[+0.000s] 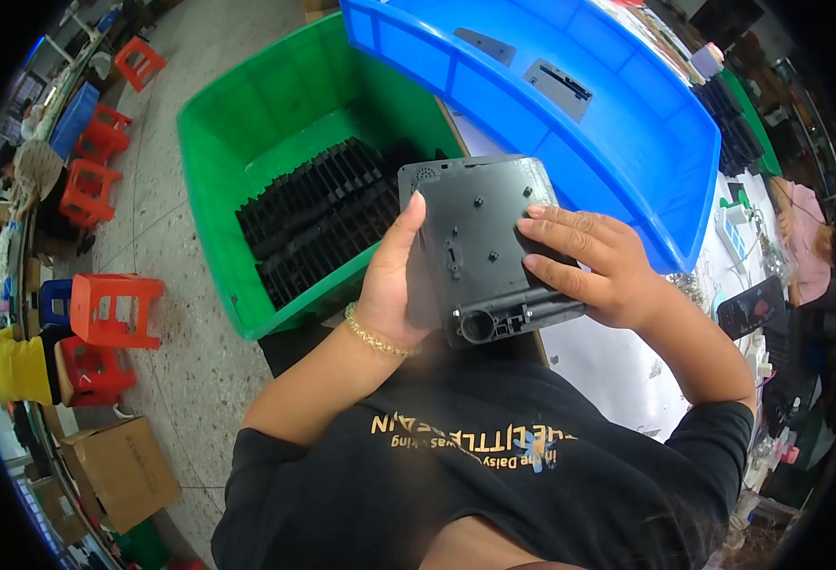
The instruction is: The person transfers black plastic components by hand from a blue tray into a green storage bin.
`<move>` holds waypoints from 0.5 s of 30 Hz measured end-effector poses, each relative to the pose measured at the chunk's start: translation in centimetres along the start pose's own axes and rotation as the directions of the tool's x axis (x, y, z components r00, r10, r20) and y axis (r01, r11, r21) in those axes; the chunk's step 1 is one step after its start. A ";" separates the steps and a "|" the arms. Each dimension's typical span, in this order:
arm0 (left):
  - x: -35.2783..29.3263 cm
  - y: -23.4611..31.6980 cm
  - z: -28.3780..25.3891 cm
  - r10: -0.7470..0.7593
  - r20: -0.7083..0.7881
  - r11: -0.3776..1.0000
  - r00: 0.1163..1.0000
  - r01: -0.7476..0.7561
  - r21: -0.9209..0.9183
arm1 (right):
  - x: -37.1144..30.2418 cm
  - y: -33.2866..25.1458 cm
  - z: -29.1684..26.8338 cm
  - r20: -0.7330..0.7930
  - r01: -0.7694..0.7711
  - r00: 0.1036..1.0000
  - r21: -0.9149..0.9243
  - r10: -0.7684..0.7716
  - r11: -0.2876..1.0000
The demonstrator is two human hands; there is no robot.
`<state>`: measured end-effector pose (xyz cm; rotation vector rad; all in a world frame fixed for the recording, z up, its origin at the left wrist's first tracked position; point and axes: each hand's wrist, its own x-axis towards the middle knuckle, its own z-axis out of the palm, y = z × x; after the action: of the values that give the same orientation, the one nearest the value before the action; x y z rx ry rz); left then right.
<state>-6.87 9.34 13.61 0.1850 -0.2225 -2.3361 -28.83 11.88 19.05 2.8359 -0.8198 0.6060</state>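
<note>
A flat black plastic housing panel [480,223] is held up in front of my chest, between both hands. Small posts, a speaker grille in one corner and a round recess near the lower edge show on its face. My left hand [394,285] grips its left edge, thumb along the side and the other fingers hidden behind. On the right, my right hand [594,266] lies with its fingertips on the panel's face near the right edge; its thumb is hidden. Beyond my left hand stands a green bin [237,123] with rows of black plastic parts [323,209] stacked in it.
A blue bin [494,90] on the white table [598,366] holds a few dark panels [560,88]. A phone [750,309] and a power strip [733,233] lie at the right. Red stools [114,309], a cardboard box [123,470] and other people [24,366] are at the left.
</note>
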 end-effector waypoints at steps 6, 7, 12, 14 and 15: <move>-0.6 0.5 -1.7 -0.090 -0.199 0.989 0.976 0.111 0.097 | 1.7 -2.0 -0.6 0.305 -0.315 0.916 0.140 0.262 0.939; -0.5 0.8 -2.4 -0.081 -0.267 0.983 0.960 0.121 0.137 | 1.8 -1.3 -0.9 0.303 -0.325 0.913 0.134 0.274 0.936; -0.9 1.2 -3.7 -0.038 -0.330 0.975 0.943 0.107 0.196 | 2.0 12.6 -1.9 0.073 -0.509 0.846 0.406 0.529 0.759; -1.1 0.9 -3.8 -0.044 -0.309 0.955 0.950 0.131 0.267 | -0.1 21.1 -0.4 0.136 -0.703 0.690 0.359 0.710 0.614; -1.4 0.8 -3.8 -0.032 -0.297 0.934 0.954 0.135 0.331 | -1.6 24.0 1.0 0.182 -0.809 0.588 0.144 0.789 0.570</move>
<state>-4.59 9.39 10.18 0.7178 -0.4907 -2.3024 -42.56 -7.88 17.78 2.5174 -2.2441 0.6583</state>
